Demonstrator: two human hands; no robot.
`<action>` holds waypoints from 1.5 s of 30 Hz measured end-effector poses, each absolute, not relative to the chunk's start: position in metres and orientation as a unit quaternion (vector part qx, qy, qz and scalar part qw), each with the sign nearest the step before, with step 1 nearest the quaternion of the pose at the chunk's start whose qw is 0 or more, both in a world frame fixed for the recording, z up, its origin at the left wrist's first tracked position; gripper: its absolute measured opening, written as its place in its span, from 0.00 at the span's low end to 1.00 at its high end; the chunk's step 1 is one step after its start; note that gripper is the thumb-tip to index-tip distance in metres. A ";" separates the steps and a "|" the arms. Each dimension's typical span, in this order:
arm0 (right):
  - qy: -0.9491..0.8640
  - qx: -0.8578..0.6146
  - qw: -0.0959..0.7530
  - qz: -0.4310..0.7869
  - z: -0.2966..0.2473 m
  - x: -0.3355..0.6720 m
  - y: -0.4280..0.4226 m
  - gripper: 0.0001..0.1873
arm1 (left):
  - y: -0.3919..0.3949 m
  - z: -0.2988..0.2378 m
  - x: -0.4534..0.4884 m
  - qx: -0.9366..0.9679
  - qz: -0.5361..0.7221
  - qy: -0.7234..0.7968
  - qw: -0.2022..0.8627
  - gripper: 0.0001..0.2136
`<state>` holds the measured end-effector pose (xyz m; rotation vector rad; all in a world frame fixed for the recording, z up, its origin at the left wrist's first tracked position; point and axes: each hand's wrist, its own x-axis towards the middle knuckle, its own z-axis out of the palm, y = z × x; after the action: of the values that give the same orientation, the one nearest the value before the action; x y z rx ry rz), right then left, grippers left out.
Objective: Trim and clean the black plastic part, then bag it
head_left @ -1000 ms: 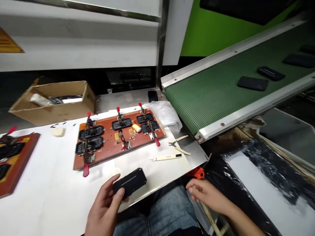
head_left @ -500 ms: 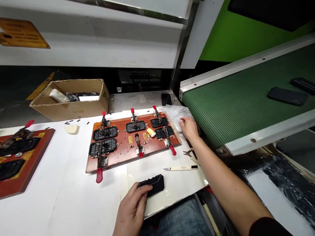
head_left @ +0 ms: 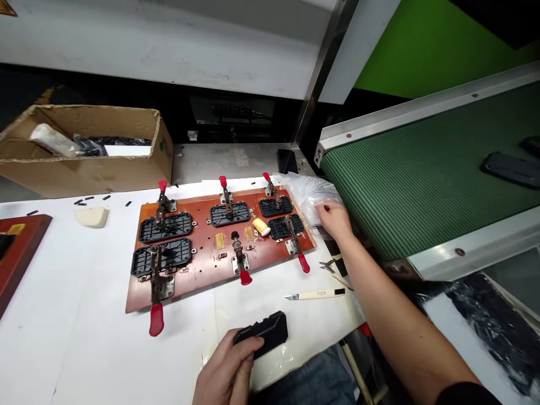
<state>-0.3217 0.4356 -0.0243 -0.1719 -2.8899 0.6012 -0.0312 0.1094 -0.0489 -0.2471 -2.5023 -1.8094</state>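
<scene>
My left hand (head_left: pixel 230 365) grips a black plastic housing (head_left: pixel 270 334) by its left end, thumb on top, above the near edge of the white table. At the bag of clear plastic (head_left: pixel 310 191), right of the red-brown fixture board (head_left: pixel 202 253), is my right hand (head_left: pixel 337 222). Its fingers are curled together, and a tiny dark spot shows at them; what they hold I cannot make out. Black ribbed plastic plates (head_left: pixel 230 214) sit on the board under toggle clamps with red handles (head_left: pixel 156 319). A yellow roll with a white end (head_left: pixel 261 227) lies among them.
A craft knife (head_left: pixel 316 294) and pliers (head_left: pixel 331 267) lie by my right forearm. A green conveyor belt (head_left: pixel 400 163) with black housings slopes up at right. Back left stands a cardboard box (head_left: pixel 105 174); before it are a cream block (head_left: pixel 91 217) and small black strips. Another board (head_left: pixel 23 242) is at far left.
The view has shifted closer and to the right. My left hand still holds the black housing, and my right hand stays at the plastic bag, its fingers now curled more tightly.
</scene>
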 end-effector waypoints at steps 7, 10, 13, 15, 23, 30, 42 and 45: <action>-0.940 -0.051 0.166 0.295 -0.021 -0.307 0.428 0.16 | 0.112 -0.044 -0.031 -0.087 -0.562 -0.821 0.047 0.13; -0.916 -0.035 0.188 0.353 -0.012 -0.284 0.421 0.16 | 0.112 -0.042 -0.033 -0.092 -0.552 -0.827 0.049 0.14; -0.887 -0.028 0.191 0.420 -0.001 -0.238 0.408 0.18 | 0.113 -0.041 -0.035 -0.066 -0.550 -0.832 0.031 0.13; -0.869 -0.021 0.163 0.467 0.005 -0.196 0.395 0.18 | 0.116 -0.037 -0.035 -0.018 -0.545 -0.838 0.018 0.12; -0.799 -0.003 -0.064 0.598 -0.001 -0.052 0.330 0.22 | 0.156 0.010 -0.024 0.026 -0.601 -0.799 0.016 0.09; -0.736 0.024 -0.220 0.640 -0.002 -0.039 0.331 0.19 | 0.156 0.007 -0.006 0.079 -0.573 -0.816 -0.007 0.05; -0.786 -0.016 -0.147 0.600 -0.005 -0.025 0.336 0.17 | 0.152 0.004 -0.001 0.099 -0.562 -0.820 -0.049 0.10; -0.773 -0.022 -0.134 0.620 -0.006 -0.024 0.335 0.19 | 0.153 0.003 -0.001 0.111 -0.567 -0.815 -0.051 0.11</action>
<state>-0.0242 0.3354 -0.0057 -0.0764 -2.6592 2.1336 -0.0008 0.1531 0.0031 0.3596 -2.6457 -1.8403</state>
